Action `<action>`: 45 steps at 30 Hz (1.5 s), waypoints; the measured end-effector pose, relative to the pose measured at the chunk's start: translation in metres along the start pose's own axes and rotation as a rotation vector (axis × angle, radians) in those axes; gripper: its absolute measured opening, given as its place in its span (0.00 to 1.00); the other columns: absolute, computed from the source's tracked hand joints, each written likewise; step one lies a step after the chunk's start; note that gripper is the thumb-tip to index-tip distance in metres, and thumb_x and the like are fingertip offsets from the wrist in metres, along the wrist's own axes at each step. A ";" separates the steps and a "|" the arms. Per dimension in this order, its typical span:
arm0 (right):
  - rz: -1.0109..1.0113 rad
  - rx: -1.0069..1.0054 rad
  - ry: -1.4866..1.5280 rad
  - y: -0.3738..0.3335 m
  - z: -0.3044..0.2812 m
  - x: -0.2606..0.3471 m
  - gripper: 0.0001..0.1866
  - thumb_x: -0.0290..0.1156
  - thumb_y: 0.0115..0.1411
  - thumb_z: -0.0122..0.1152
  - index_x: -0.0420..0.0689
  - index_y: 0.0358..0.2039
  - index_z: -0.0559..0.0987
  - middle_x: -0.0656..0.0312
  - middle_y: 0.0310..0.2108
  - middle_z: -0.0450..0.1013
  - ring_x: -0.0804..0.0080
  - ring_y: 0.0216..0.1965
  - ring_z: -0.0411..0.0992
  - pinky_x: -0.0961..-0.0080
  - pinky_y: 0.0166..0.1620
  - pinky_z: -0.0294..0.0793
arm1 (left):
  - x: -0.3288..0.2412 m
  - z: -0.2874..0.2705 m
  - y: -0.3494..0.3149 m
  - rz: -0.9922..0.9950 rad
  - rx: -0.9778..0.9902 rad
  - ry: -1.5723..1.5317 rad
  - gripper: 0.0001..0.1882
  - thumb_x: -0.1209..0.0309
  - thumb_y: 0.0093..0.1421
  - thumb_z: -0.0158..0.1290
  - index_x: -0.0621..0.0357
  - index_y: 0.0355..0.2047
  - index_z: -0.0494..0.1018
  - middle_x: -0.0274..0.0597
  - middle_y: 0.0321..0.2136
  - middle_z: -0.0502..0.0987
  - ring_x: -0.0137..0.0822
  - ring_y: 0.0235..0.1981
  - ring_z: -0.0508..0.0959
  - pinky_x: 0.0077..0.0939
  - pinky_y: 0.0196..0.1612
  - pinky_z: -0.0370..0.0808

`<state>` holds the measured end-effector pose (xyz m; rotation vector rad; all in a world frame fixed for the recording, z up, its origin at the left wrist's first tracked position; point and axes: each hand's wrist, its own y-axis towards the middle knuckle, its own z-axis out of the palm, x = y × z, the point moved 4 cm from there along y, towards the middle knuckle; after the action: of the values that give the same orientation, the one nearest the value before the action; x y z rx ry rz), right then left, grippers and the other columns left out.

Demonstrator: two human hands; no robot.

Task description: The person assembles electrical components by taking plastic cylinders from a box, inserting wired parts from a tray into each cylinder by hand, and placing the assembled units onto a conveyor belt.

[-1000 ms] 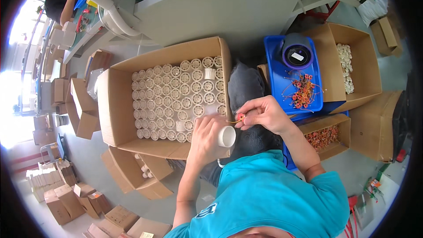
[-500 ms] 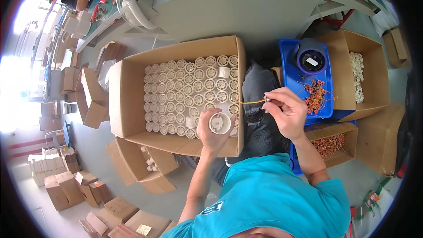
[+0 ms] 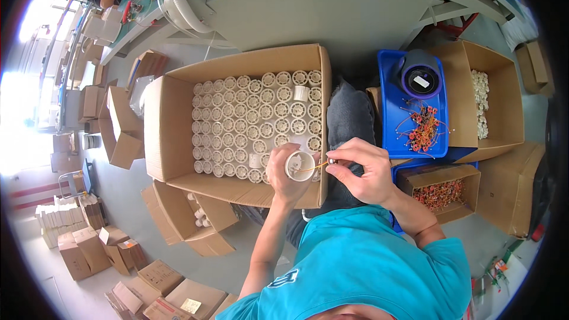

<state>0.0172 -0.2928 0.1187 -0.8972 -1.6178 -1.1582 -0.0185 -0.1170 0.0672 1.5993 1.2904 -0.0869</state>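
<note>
My left hand [image 3: 281,179] is wrapped round a white plastic cup-shaped housing [image 3: 309,162], its open mouth facing up, over the near right corner of a large cardboard box [image 3: 156,133]. Right beside it, my right hand [image 3: 368,173] pinches a small round dark part with wires [image 3: 332,161] between thumb and fingertips. Thin yellow-orange wires run from this part to the left, their far ends inside the housing's mouth. Rows of similar white round housings [image 3: 241,111] fill the box, a few of them lying on their sides.
On the right, a blue tray [image 3: 388,136] holds a dark round container with a purple rim [image 3: 421,77] and a pile of wired red parts [image 3: 424,129]. Cardboard boxes of more wired parts [image 3: 440,195] and white pieces [image 3: 480,104] stand beside it. A grey machine panel [image 3: 320,15] rises beyond.
My right hand has moved left and down toward the housing, bringing the wire ends into its mouth. My left hand has shifted only slightly, still round the housing.
</note>
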 end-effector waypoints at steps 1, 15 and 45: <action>0.014 0.004 -0.007 0.000 0.001 -0.001 0.11 0.19 0.50 0.69 0.37 0.36 0.82 0.58 0.29 0.77 0.74 0.26 0.76 0.80 0.30 0.76 | 0.000 0.000 0.000 0.000 -0.002 0.002 0.35 0.70 0.39 0.75 0.59 0.45 0.66 0.46 0.33 0.78 0.43 0.30 0.79 0.32 0.30 0.75; 0.013 0.097 -0.182 0.005 0.030 -0.012 0.10 0.23 0.45 0.70 0.43 0.31 0.84 0.58 0.42 0.74 0.61 0.42 0.73 0.68 0.46 0.73 | -0.006 0.011 -0.002 0.078 0.044 0.017 0.26 0.75 0.43 0.66 0.59 0.42 0.68 0.45 0.33 0.77 0.43 0.29 0.77 0.34 0.29 0.74; 0.082 0.083 -0.058 0.003 0.024 -0.015 0.09 0.16 0.46 0.67 0.40 0.29 0.84 0.56 0.37 0.72 0.62 0.35 0.76 0.71 0.40 0.77 | -0.021 0.014 0.017 0.106 0.136 -0.084 0.23 0.78 0.41 0.65 0.60 0.38 0.68 0.45 0.29 0.76 0.45 0.28 0.77 0.35 0.29 0.74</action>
<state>0.0186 -0.2691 0.1018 -0.9418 -1.6484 -1.0094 -0.0073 -0.1391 0.0849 1.7576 1.1535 -0.1776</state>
